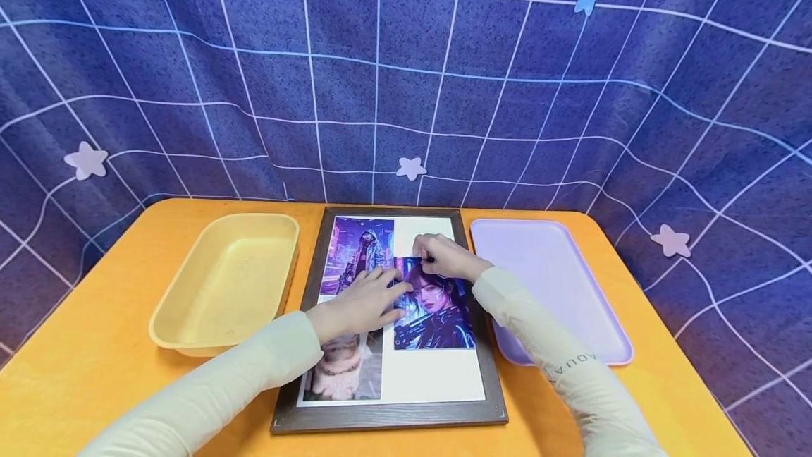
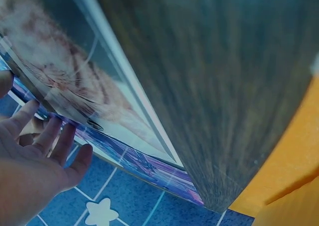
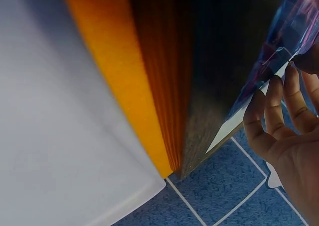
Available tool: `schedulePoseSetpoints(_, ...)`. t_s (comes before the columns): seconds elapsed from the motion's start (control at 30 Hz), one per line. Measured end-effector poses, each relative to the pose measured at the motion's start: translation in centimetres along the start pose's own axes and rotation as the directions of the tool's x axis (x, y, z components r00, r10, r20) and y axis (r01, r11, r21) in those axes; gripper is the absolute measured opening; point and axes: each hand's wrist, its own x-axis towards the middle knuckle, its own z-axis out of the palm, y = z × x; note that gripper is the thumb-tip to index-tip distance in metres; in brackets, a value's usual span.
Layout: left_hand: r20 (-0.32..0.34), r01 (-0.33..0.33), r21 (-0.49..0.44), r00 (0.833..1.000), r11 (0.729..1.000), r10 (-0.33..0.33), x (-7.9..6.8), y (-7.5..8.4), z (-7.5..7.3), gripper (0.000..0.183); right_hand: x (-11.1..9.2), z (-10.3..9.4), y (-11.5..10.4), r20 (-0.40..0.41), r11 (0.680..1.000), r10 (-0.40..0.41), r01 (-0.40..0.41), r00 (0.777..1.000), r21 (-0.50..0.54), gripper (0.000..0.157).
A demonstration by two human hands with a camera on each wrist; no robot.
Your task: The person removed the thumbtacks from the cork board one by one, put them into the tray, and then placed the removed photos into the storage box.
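Note:
A dark wooden picture frame (image 1: 390, 416) with a white backing lies on the orange table. On its right half is a picture card (image 1: 438, 323) of a face in neon blue and purple. My right hand (image 1: 444, 257) pinches the card at its top edge, thumb against the fingers. With fingers spread, my left hand (image 1: 358, 305) touches the card's left edge. Partly under that hand, a cat picture (image 1: 342, 376) fills the lower left of the frame. Above it lies a picture of a hooded figure (image 1: 364, 249) in a purple city.
To the left of the frame stands a deep yellow tray (image 1: 163, 333). A shallow lilac tray (image 1: 552, 259) lies close along the frame's right side. Behind the orange table (image 1: 82, 372) hangs a blue grid-patterned curtain (image 1: 342, 76) with stars.

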Motion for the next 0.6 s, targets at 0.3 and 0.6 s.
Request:
schedulePoseSetpoints(0.3,-0.004,0.002,-0.007,1.000,1.000,-0.002,-0.05,0.03,-0.09,0.045,0.06,-0.08,-0.04,-0.002,1.000,-0.006,0.006,1.000,0.001,0.013)
schedulePoseSetpoints(0.6,-0.002,0.002,-0.003,1.000,1.000,-0.002,-0.08,-0.01,-0.11,0.045,0.14,-0.26,-0.07,0.006,1.000,-0.017,0.017,1.000,0.015,0.014)
